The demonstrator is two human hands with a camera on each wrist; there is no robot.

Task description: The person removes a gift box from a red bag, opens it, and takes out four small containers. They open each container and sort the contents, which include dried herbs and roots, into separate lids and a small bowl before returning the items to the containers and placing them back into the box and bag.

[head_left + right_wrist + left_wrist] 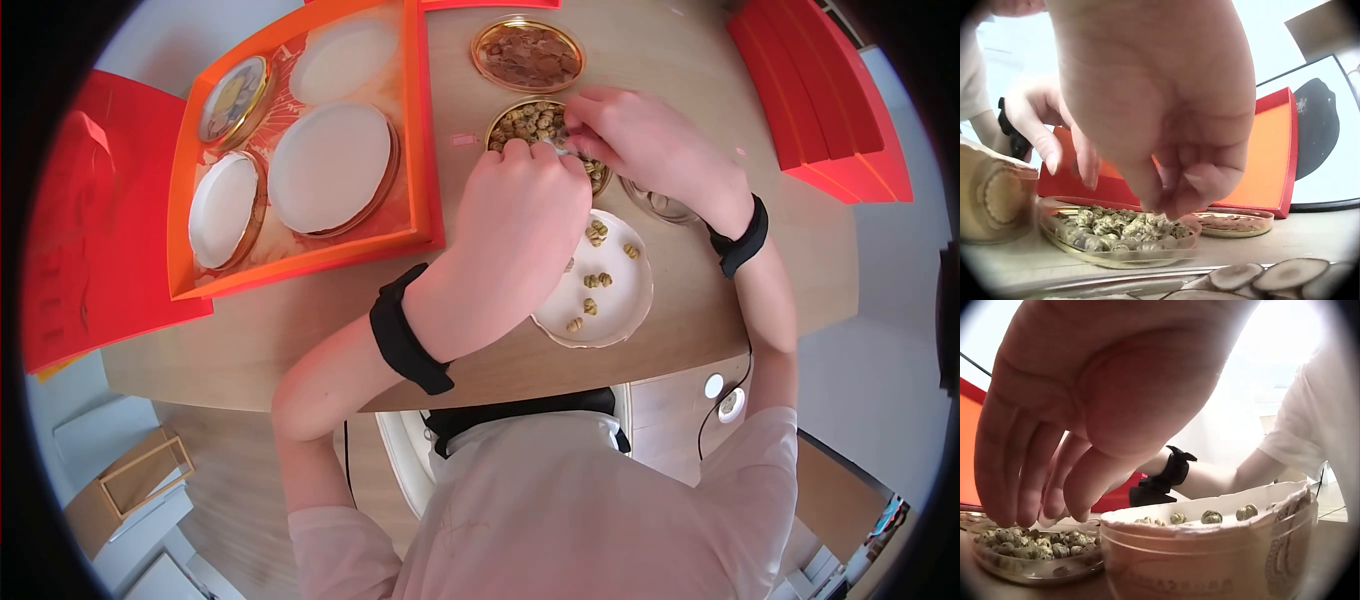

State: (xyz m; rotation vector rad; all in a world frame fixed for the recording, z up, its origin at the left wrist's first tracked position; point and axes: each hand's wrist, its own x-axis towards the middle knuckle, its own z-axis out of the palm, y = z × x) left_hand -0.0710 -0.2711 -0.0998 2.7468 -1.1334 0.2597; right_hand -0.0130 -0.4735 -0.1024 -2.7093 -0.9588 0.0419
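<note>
Over a round clear dish of small greenish rolled pieces (530,122) (1041,544) (1122,231), both hands hang close together. My left hand (525,225) (1104,381) points its fingers down at the dish's near side; in the right wrist view its thumb and fingers stand apart. From the other side, my right hand (645,140) (1166,106) has curled fingers with the tips together just above the pieces; whether something is between them cannot be seen. Below the hands, a white-topped round container (625,290) (1210,556) carries several loose rolled pieces (592,281) (1212,517).
An orange-red box (300,270) with round containers lies at the left. Beyond the dish is a round container of brown flakes (528,55). Another with pale slices (660,203) (1291,274) sits under the right wrist. Red boxes (815,90) stand at the far right.
</note>
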